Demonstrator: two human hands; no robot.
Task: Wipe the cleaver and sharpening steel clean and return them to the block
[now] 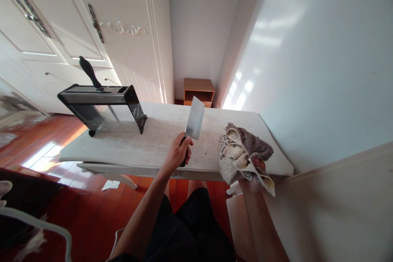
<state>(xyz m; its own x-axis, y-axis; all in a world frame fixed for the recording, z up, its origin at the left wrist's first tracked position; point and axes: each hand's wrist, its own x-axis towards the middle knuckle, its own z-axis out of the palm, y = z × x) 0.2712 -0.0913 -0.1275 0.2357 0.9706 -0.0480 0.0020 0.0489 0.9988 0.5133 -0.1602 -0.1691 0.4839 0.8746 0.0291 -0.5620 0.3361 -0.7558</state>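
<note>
My left hand (179,151) is closed round the dark handle of a cleaver (195,119). Its broad steel blade points up and away from me, above the white table (159,143). At the right, my right hand (256,170) grips a crumpled cloth (241,151), cream with a grey-brown fuzzy side; the folds hide most of the fingers. Blade and cloth are apart. On the table's left part stands a knife block (100,96) with a black frame and clear sides. One knife with a black handle (89,71) sticks up out of its top.
A white wardrobe (129,4) stands behind the table at the left. A small wooden cabinet (199,86) sits beyond the far edge. The wall (322,69) closes in the right side. A white curved tube (39,223) is at the lower left, above the red-brown floor (92,213).
</note>
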